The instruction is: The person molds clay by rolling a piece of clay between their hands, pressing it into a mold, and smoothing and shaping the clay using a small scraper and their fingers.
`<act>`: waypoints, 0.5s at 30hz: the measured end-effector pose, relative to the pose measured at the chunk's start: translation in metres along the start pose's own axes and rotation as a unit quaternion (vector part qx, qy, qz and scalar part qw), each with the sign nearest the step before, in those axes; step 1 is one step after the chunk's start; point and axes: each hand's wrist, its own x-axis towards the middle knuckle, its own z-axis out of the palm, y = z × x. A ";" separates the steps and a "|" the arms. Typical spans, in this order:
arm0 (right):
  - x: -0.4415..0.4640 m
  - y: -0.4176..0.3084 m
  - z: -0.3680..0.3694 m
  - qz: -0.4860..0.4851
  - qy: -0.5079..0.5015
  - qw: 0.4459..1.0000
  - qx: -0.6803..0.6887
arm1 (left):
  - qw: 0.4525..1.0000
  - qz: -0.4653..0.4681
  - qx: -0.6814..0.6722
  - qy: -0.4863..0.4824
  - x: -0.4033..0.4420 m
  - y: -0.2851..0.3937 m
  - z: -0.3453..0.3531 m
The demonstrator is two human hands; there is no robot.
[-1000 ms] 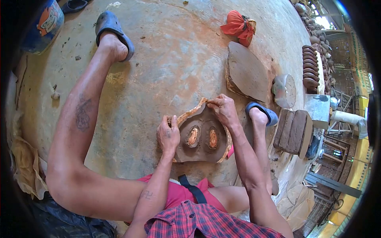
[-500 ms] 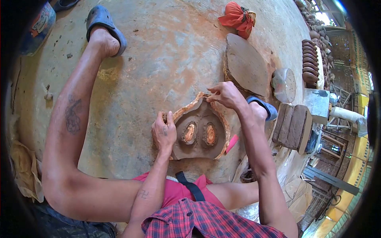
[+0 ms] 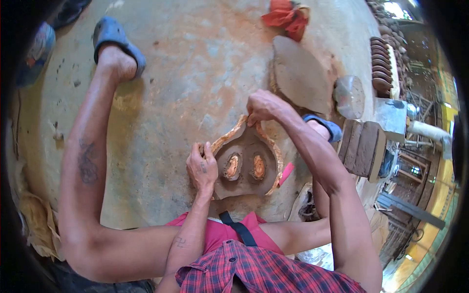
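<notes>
On the floor between my legs lies a rough-edged mould [image 3: 278, 158] lined with dark wet clay [image 3: 245, 146]. Two oval islands in the clay show orange middles, the left oval [image 3: 232, 167] and the right oval [image 3: 259, 167]. My left hand [image 3: 202, 167] is at the mould's left rim, thumb and fingers closed around what looks like a small dark lump of clay [image 3: 202, 148]. At the pointed far end, my right hand [image 3: 266, 106] has its fingers bunched together and pointing down at the clay tip. Whatever those fingertips hold is hidden.
A thick clay slab [image 3: 300, 73] lies beyond my right foot, near a red cloth bundle [image 3: 288, 19]. Beside them are a plastic-wrapped clay block [image 3: 349, 96] and stacked clay bars [image 3: 359, 146]. A pink strip [image 3: 286, 174] touches the mould's right side.
My right hand has shifted slightly left and farther over the mould's tip, its fingers now turned downward. My left hand stays at the left rim. The whole view has tilted a little.
</notes>
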 end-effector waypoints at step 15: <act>0.002 0.002 0.009 -0.032 -0.010 0.999 -0.022 | 1.000 -0.017 -0.015 0.010 0.001 -0.003 0.000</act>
